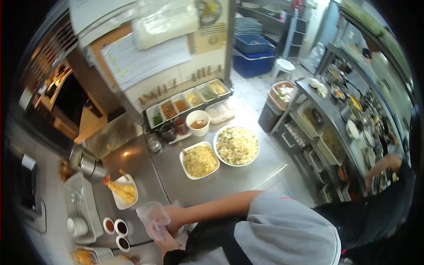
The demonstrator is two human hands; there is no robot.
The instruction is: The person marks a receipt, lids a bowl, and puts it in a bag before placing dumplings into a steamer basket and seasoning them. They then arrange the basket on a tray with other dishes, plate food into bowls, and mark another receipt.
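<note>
Near the bottom middle, both my hands are at a clear plastic container (pixel 152 213) over the steel counter's front edge. My right hand (pixel 176 218) reaches in from the grey sleeve and grips its near side; the fingers are partly hidden. Lower down, my left hand (pixel 166 242) is closed around the container's lower part. What is inside, something pinkish, cannot be made out clearly. Just beyond lies a white dish (pixel 131 201) with battered fried prawns (pixel 123 191). Three small sauce cups stand left of my hands, among them one of reddish sauce (pixel 109 226).
A square tub (pixel 199 161) and a round bowl (pixel 237 145) of yellow crumbly food stand on the counter. Behind them are a white sauce tub (pixel 198 123) and a row of topping trays (pixel 180 106). A cutlery basket (pixel 83 207) is at left. Another person's arm (pixel 383 165) works at the right shelves.
</note>
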